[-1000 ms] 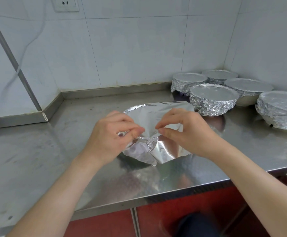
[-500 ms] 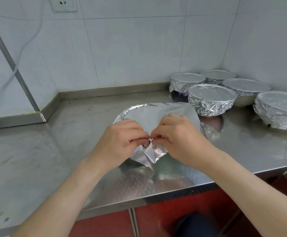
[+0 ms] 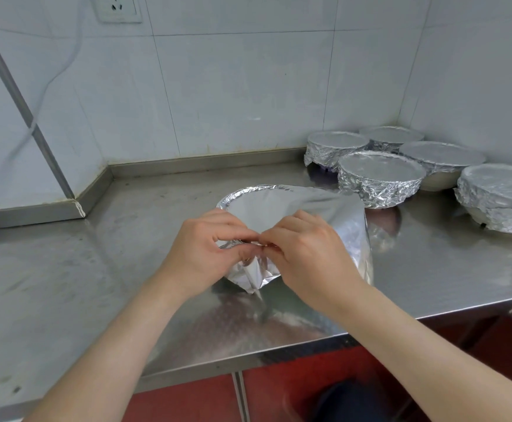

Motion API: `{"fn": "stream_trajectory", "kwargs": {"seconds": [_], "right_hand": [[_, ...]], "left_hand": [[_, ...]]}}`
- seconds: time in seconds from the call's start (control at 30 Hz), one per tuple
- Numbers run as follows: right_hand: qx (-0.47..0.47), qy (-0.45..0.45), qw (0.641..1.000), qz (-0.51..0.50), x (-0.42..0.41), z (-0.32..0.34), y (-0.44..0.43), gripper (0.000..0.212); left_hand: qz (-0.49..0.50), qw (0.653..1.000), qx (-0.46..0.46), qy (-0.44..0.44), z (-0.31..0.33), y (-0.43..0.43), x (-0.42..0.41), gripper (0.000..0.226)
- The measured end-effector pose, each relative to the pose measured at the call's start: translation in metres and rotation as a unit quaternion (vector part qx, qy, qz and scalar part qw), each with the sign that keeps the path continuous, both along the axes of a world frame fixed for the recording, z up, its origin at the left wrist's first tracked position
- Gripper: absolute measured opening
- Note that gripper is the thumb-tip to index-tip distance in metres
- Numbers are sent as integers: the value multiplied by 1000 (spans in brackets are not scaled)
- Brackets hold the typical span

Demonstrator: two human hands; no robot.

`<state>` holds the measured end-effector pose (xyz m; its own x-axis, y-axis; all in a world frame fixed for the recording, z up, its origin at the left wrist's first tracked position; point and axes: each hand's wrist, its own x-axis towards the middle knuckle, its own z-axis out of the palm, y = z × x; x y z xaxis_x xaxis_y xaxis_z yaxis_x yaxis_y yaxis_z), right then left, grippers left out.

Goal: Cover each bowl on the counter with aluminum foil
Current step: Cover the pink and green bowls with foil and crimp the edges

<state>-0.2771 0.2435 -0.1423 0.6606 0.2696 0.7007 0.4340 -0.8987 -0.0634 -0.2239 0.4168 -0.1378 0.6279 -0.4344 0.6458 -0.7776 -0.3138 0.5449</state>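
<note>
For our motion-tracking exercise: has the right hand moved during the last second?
Yes: the right hand shifted leftward, away from the nearest covered bowl, to meet the left hand on the foil.

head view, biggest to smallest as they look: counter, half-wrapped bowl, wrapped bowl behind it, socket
1. counter
2. half-wrapped bowl (nearer the camera, so true size unsure)
3. wrapped bowl behind it
4. socket
</note>
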Motion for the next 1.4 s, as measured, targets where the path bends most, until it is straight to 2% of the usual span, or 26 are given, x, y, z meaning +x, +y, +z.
{"fn": "stream_trajectory", "kwargs": {"seconds": [0.1,0.2,0.43,0.5,0.6,0.67,0.77,0.83,0.87,0.93,1.0,1.1,1.17,1.27,1.4], "right_hand": [[77,61,994,51,-6,8,-11,16],[69,97,990,69,-7,12,-26,17],[-18,24,998,49,-2,6,-24,19],[-65,-3,998,27,0,3,-20,6],[-89,-15,996,-17,1,-1,-13,25],[-79,-22,996,-27,0,-1,-6,25],[-45,14,999,-14,-4,2,-1,8],[29,84,996,15,-8,11,-3,27],[81,131,988,29,-9,18,-7,27],[176,171,968,45,-8,28,-19,17],[202,184,961,40,-6,33,-30,10],[185,235,952,68,-6,34,-34,3],[159,235,956,78,-7,31,-32,4],[95,176,976,81,-6,25,-30,7],[2,91,995,36,-6,17,-26,15]], "left_hand": [[2,1000,-5,-3,-1,1,2,10],[-5,1000,13,-27,-1,0,1,4],[4,982,115,-151,-4,-5,4,9],[0,980,117,-160,-6,-3,5,11],[-5,982,109,-153,-5,-1,8,10],[0,986,100,-137,-4,2,10,8],[3,996,55,-65,-3,11,13,4],[6,1000,25,-1,0,18,14,10],[11,1000,17,18,2,20,14,15],[20,999,1,28,5,18,10,16],[13,1000,-8,27,9,8,3,12],[-19,999,20,23,8,-6,-4,12],[-26,999,27,16,5,-10,-3,11],[-21,1000,19,2,3,-10,-1,12],[-22,996,47,-76,0,-11,-3,13]]}}
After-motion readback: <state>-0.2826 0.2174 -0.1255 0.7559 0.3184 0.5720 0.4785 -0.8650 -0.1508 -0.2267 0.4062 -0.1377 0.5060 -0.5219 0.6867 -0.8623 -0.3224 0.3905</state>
